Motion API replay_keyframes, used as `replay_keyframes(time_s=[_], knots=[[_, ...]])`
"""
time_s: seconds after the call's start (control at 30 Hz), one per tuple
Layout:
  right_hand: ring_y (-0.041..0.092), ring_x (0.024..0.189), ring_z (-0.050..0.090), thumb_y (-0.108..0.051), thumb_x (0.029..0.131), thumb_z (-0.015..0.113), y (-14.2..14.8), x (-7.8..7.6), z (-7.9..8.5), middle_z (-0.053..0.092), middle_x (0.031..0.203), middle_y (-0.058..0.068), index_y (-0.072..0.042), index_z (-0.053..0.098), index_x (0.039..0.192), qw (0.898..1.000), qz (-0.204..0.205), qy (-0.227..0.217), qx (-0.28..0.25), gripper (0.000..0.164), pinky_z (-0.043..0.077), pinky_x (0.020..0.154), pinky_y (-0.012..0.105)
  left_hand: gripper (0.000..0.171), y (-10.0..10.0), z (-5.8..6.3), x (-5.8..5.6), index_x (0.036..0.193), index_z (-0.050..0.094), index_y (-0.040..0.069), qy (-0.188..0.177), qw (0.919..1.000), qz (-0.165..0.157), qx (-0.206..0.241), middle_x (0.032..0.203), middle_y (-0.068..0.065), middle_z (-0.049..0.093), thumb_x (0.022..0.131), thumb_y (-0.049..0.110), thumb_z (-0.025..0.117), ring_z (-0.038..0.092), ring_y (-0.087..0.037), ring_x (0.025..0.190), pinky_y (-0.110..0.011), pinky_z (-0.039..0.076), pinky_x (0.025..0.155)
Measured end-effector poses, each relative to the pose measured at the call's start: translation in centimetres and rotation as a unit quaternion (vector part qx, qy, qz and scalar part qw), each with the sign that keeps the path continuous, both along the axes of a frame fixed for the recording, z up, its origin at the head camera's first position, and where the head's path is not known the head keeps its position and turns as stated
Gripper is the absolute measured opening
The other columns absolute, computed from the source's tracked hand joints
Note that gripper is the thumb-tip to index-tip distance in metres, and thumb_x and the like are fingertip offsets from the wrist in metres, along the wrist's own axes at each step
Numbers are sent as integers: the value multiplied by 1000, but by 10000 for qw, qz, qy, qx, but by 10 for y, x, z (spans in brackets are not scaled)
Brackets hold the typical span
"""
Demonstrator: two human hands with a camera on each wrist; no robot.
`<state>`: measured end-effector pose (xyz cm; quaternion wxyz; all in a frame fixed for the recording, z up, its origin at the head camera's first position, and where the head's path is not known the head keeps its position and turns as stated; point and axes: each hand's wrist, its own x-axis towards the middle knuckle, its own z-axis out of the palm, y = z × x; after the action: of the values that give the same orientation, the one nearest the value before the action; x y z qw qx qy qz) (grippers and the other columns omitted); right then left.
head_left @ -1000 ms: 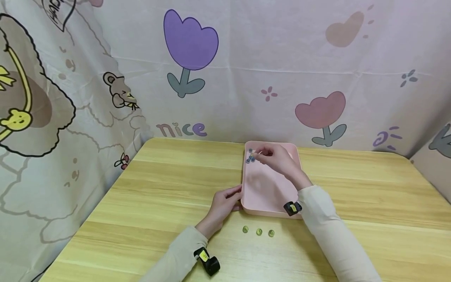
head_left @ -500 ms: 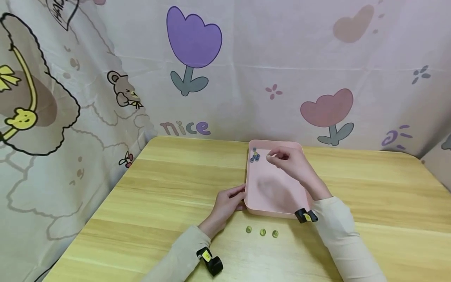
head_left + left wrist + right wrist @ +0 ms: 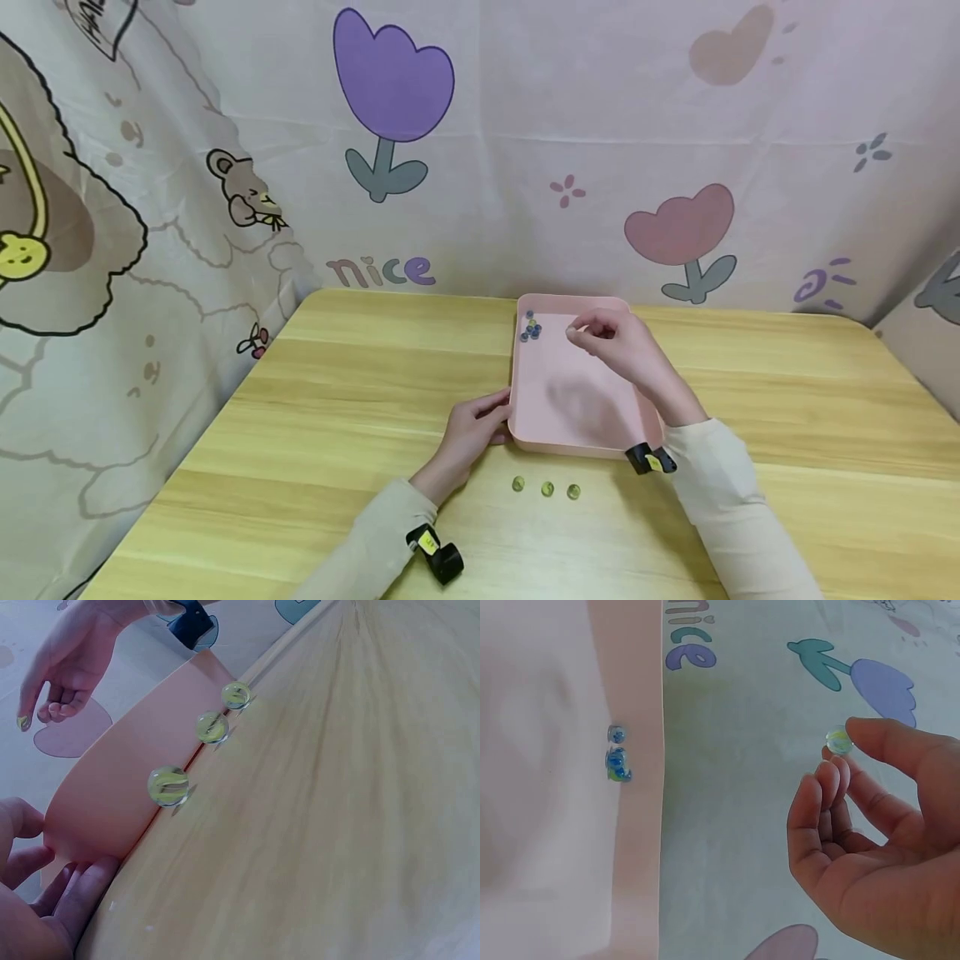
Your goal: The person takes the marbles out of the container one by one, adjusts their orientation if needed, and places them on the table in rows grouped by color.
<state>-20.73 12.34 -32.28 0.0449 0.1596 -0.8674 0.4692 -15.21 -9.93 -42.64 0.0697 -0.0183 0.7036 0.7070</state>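
Note:
My right hand (image 3: 618, 342) hovers above the pink tray (image 3: 551, 375). Between thumb and fingertips it pinches a clear marble (image 3: 839, 740) with yellow-green swirls, plain in the right wrist view. My left hand (image 3: 468, 433) rests its fingers (image 3: 26, 859) against the outside of the tray's near left corner. Inside the far left corner sit several blue marbles (image 3: 616, 735) and a yellow-green one (image 3: 532, 322), clustered together. Three yellow-green marbles, the left one (image 3: 518, 483), the middle one (image 3: 547, 489) and the right one (image 3: 573, 492), lie in a row before the tray's near edge.
The wooden table (image 3: 360, 375) spreads to both sides of the tray. A patterned cloth (image 3: 510, 208) hangs behind the table and along its left side. Black wrist cameras (image 3: 437, 554) are strapped on both sleeves.
My right hand has drawn back to the right from the clustered marbles, still over the tray. The left hand stays at the tray's corner. The head view has shifted slightly.

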Motion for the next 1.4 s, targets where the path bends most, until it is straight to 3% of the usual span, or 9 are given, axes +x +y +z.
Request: replay_keyframes(time_s=[0.23,0.57,1.0,1.4], knots=[[17,70,53,-15,90,69,-2,5,-2,60,75,3,-3,71,96,9996,-182,154,-144,14,43,60,25,37,0,0,-1,130,60,3,-11,10000,28,-47,127,-18,60,95,14,61,66,-17,86,-29,58,72],[17,68,50,-13,89,69,-2,20,-1,56,73,3,-3,69,96,9995,140,-41,-274,12,43,60,23,38,2,5,-1,131,59,3,-36,10000,13,-5,128,-18,59,95,14,61,65,-15,83,-30,59,72],[16,68,51,-15,89,70,0,43,-5,56,72,-1,-8,69,93,9993,335,51,175,8,43,60,24,39,-3,3,-1,131,58,1,-25,10000,76,41,130,-20,58,94,13,62,64,-14,83,-28,58,71],[13,68,52,-15,89,71,17,63,-16,59,76,0,-8,69,94,9987,444,-69,-239,8,44,58,22,39,1,3,0,132,58,1,-97,9999,30,52,132,-20,56,95,13,61,64,-15,85,-29,58,72]])
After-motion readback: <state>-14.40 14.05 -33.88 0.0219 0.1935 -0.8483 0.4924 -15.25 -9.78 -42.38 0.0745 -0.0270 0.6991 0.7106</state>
